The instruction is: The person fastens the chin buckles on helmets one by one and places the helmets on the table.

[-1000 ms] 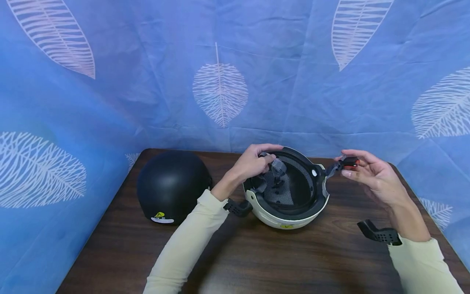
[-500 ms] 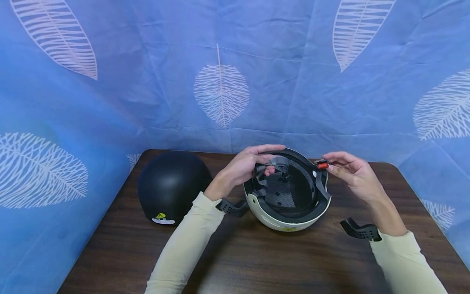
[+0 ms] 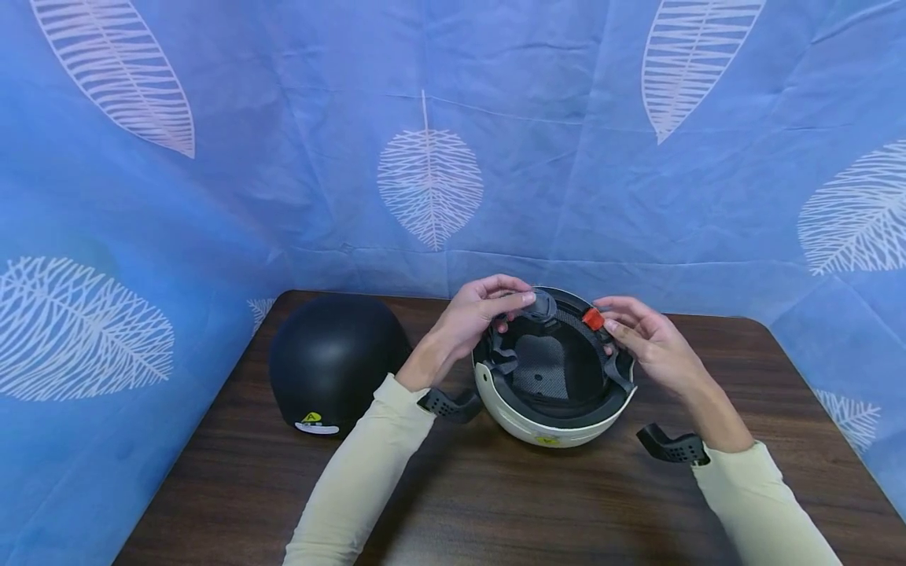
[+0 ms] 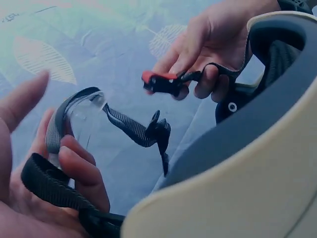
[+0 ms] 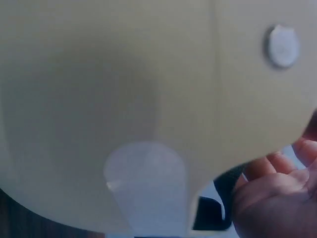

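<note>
One cream helmet point(image 3: 520, 420), upturned on the surface point(image 3: 453, 511), its red buckle point(image 3: 593, 318) pinched in the grip of the right hand point(image 3: 654, 346), its grey strap point(image 4: 53, 134) held in the curled grip of the left hand point(image 3: 476, 312); both ends best, I'd judge, aligned squarely and untwisted.

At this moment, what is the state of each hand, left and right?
Left hand: closed, holding the grey strap.
Right hand: closed, pinching the red-and-black buckle.
</note>
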Action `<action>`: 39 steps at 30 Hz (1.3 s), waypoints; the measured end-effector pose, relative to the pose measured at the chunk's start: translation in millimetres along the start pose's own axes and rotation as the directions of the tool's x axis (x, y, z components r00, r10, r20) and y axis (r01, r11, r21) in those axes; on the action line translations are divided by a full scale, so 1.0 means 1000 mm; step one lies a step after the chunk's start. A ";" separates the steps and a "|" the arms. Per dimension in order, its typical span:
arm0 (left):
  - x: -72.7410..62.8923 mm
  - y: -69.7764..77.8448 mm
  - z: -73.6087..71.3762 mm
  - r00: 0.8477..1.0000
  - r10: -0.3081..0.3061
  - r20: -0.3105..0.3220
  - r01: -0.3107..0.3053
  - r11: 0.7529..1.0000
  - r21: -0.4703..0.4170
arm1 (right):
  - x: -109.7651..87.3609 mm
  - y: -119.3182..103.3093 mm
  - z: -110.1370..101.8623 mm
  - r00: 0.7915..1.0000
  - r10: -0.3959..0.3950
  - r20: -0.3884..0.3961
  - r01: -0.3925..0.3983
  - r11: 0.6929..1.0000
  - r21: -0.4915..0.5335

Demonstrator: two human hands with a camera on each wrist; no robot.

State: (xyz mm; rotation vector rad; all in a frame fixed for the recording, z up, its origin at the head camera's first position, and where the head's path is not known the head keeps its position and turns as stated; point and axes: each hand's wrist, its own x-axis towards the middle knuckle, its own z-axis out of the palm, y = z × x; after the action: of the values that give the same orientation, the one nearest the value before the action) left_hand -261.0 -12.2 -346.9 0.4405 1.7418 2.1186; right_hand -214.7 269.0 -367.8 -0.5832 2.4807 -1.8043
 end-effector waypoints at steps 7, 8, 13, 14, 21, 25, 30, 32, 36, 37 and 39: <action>0.000 -0.002 0.003 0.998 -0.056 0.004 0.056 0.998 0.014 | 0.002 0.003 0.007 0.999 0.036 -0.018 -0.038 0.992 -0.117; 0.000 -0.002 0.004 0.998 -0.063 0.019 0.063 0.998 -0.002 | 0.002 0.003 0.007 0.999 0.032 -0.018 -0.034 0.992 -0.120; -0.002 0.000 0.004 0.991 -0.098 0.094 0.101 0.995 -0.025 | 0.002 0.002 0.007 1.000 0.013 -0.016 -0.015 0.990 -0.141; -0.002 -0.001 0.003 0.989 -0.100 0.105 0.103 0.994 -0.021 | 0.002 0.002 0.007 1.000 0.015 -0.016 -0.017 0.989 -0.146; -0.002 -0.003 -0.001 0.981 -0.103 0.164 0.115 0.991 -0.066 | 0.003 0.000 0.008 1.000 0.028 -0.010 -0.029 0.986 -0.166; -0.002 -0.004 -0.001 0.985 -0.101 0.142 0.116 0.988 -0.100 | 0.002 0.000 0.007 1.000 0.009 0.030 -0.004 0.990 -0.139; -0.001 -0.005 0.002 0.992 -0.118 0.041 0.119 0.992 -0.043 | 0.002 0.002 0.007 0.998 0.005 0.070 0.001 0.997 -0.080; -0.001 -0.005 0.003 0.993 -0.120 0.001 0.120 0.992 0.036 | 0.002 0.002 0.008 0.998 0.024 0.055 -0.018 0.994 -0.109; -0.002 -0.007 0.005 0.992 -0.123 -0.033 0.127 0.978 0.167 | 0.003 0.001 0.010 0.996 0.093 0.005 -0.091 0.978 -0.186; -0.002 -0.008 0.005 0.992 -0.120 -0.028 0.123 0.976 0.178 | 0.003 0.000 0.010 0.995 0.103 -0.002 -0.101 0.976 -0.193; -0.003 -0.009 0.006 0.993 -0.120 -0.011 0.120 0.974 0.194 | 0.004 0.000 0.011 0.993 0.114 -0.019 -0.116 0.972 -0.204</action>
State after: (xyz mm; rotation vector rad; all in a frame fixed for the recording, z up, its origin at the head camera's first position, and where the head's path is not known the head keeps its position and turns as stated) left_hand -255.2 -6.9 -354.4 0.3775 1.9327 1.8742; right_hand -215.6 258.1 -370.2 -0.4290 2.6638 -1.5262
